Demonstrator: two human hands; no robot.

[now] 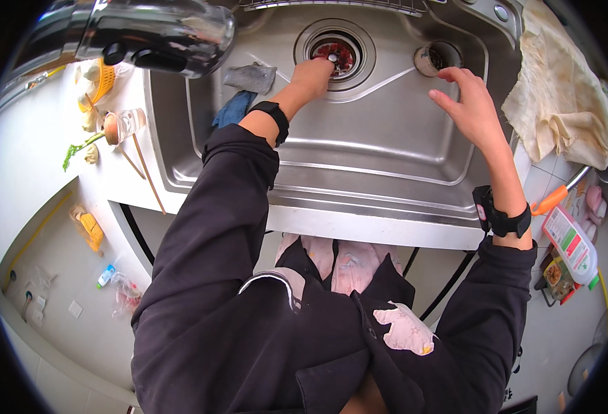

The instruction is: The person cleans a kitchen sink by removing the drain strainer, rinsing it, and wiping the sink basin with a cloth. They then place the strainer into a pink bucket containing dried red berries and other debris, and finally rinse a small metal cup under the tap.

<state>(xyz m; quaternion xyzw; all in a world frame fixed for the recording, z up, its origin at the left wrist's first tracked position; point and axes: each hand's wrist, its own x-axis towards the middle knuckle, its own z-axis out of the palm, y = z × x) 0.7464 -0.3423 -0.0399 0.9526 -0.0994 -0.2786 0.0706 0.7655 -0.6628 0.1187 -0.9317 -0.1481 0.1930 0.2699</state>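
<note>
My left hand (313,77) reaches to the round drain of the steel sink (380,131). Its fingers are closed at the small central knob of the drain strainer (344,55), where dark red scraps show. My right hand (471,107) hangs over the right side of the sink, thumb and fingers apart, holding nothing. Just beyond its fingertips stands a small round container (426,61) with a dark inside, in the sink's right corner. Left of the drain lie a grey cloth (251,77) and a blue cloth (235,109).
A shiny dark faucet (159,38) juts over the upper left. A beige cloth (559,90) drapes at the right. On the left counter are chopsticks (148,172) and a yellow basket (103,84). An orange handle (551,200) and a plastic bottle (572,245) are at the right.
</note>
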